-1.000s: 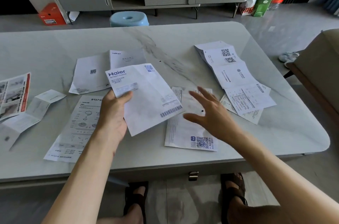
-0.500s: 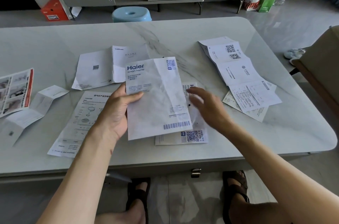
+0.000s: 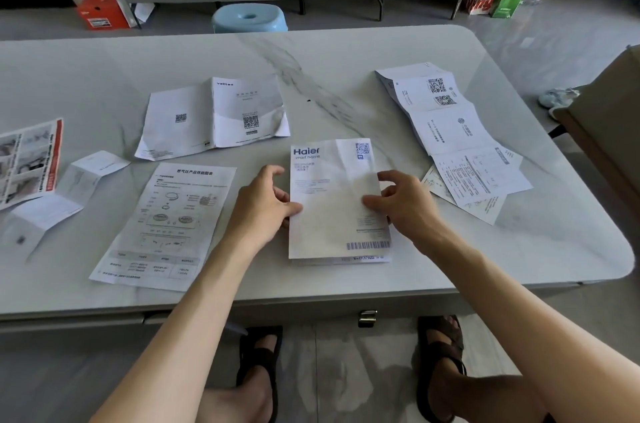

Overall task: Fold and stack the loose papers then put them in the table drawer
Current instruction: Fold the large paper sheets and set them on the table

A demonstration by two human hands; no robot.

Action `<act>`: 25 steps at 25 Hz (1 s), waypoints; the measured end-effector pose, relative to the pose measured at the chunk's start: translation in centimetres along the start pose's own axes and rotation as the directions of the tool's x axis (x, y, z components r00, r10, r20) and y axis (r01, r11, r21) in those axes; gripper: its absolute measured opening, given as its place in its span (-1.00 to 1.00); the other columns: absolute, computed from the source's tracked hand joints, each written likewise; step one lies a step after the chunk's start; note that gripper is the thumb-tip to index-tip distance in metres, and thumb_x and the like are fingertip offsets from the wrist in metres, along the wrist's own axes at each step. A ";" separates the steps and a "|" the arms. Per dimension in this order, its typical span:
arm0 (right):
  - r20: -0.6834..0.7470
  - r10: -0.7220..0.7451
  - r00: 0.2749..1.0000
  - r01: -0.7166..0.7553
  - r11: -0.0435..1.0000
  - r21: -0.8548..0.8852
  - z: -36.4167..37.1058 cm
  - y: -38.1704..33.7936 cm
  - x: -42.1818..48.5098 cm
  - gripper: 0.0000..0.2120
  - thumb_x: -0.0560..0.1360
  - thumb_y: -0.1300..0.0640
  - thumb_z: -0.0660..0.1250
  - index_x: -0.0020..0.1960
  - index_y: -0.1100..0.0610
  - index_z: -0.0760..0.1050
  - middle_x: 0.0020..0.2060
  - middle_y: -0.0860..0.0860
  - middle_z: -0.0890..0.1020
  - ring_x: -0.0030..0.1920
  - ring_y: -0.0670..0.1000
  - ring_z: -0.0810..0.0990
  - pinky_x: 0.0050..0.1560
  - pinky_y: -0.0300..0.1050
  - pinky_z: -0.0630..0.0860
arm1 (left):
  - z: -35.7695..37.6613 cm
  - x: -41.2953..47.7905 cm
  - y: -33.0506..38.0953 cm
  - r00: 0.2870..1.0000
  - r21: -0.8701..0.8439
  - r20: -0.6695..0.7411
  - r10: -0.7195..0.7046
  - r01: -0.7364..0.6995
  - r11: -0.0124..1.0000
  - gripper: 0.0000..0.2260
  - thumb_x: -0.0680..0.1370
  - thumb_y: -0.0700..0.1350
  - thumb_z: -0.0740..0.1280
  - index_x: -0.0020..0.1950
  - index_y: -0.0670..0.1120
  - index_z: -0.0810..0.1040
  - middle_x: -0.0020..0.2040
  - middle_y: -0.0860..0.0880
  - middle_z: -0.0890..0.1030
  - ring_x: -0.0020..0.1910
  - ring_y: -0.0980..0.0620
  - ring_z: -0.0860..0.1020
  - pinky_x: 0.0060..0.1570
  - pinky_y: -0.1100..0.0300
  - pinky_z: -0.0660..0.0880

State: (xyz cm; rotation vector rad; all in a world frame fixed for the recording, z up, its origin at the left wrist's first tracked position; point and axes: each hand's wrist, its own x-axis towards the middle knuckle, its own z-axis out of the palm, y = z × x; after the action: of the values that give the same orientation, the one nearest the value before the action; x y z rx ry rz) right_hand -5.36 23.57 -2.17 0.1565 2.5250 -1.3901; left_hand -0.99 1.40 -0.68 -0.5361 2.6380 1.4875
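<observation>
Nearest the person, below and just inside the right wrist, the metal drawer pull (image 3: 367, 318) sits under the front lip of the surface (image 3: 346, 58), and the drawer looks closed; above it the two hands are a sheet's width apart, both on the same paper; the left hand (image 3: 266, 204) pinches the left edge of the Haier sheet (image 3: 337, 214) with its thumb laid on top, and the right hand (image 3: 405, 207) grips the right edge the same way, fingers curled at the margin; that sheet lies flat on a second sheet (image 3: 346, 260), of which only a thin strip shows at the near edge; this looks like the stacking step, squaring one paper on another, with the pile barely begun; just left of the left hand lies a diagram sheet (image 3: 162, 225), unfolded; just right of the right hand a few overlapped forms (image 3: 481, 176) lie askew; well to the left sit a small creased leaflet (image 3: 62, 194) and a red-edged flyer (image 3: 27, 159); beyond the left hand an opened booklet (image 3: 214, 117) lies spread, and beyond the right hand a long fold-out strip (image 3: 446, 124) stretches away; the next move probably calls for aligning the edges, letting go, and reaching for a neighbouring paper to fold to matching size.
</observation>
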 end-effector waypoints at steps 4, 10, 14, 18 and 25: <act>-0.026 -0.064 0.998 0.060 0.988 -0.143 0.7 0.1 -0.5 -0.56 0.40 0.15 0.47 0.27 0.09 0.52 -0.22 0.04 0.64 -0.22 0.05 0.58 -0.25 -0.17 0.48 | 0.3 0.0 0.1 1.000 0.159 0.015 0.014 -0.016 0.987 -0.50 0.41 -0.22 0.50 0.30 -0.01 0.44 -0.13 -0.03 0.64 -0.17 -0.02 0.63 -0.25 0.20 0.51; -0.037 -0.069 0.997 0.060 0.977 -0.203 0.6 0.0 -0.4 -0.50 0.45 0.15 0.43 0.36 0.10 0.44 -0.15 0.05 0.61 -0.12 0.04 0.54 -0.30 -0.22 0.36 | 0.8 -0.1 -0.1 0.999 0.188 0.024 0.030 -0.034 0.982 -0.59 0.39 -0.24 0.51 0.18 -0.04 0.51 -0.20 -0.01 0.61 -0.27 0.02 0.58 -0.32 0.25 0.48; -0.048 -0.125 0.991 0.106 0.951 -0.291 0.9 -0.2 -0.9 -0.44 0.44 0.20 0.38 0.42 0.11 0.33 -0.17 0.11 0.63 -0.10 0.11 0.54 -0.16 -0.10 0.42 | 1.0 0.1 -0.3 0.998 0.185 0.004 0.055 -0.054 0.981 -0.59 0.36 -0.25 0.53 0.16 -0.07 0.53 -0.20 -0.04 0.63 -0.20 -0.09 0.63 -0.12 0.00 0.61; -0.061 -0.183 0.981 0.146 0.910 -0.389 1.2 -0.1 -1.1 -0.43 0.44 0.18 0.37 0.42 0.13 0.32 -0.09 0.15 0.63 -0.03 0.20 0.57 -0.07 -0.04 0.50 | 1.3 0.1 -0.4 0.996 0.239 0.001 0.090 -0.088 0.967 -0.58 0.36 -0.21 0.54 0.18 -0.07 0.53 -0.20 -0.01 0.60 -0.18 -0.07 0.61 -0.07 0.00 0.60; -0.022 -0.209 0.978 0.172 0.858 -0.484 1.0 -0.1 -1.7 -0.41 0.48 0.04 0.40 0.43 0.18 0.31 0.32 0.18 0.36 0.33 0.19 0.37 0.25 -0.01 0.38 | 1.2 -2.3 1.0 0.972 0.550 0.205 0.119 -0.214 0.808 -0.15 0.31 0.11 0.57 0.49 -0.02 0.26 0.39 -0.10 0.42 0.38 -0.13 0.36 0.25 -0.03 0.41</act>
State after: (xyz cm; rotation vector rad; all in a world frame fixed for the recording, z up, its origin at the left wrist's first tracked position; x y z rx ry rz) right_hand -3.61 22.75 -2.18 -0.1453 2.9235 -0.7764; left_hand 0.75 3.47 0.03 -0.1206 2.8471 0.6460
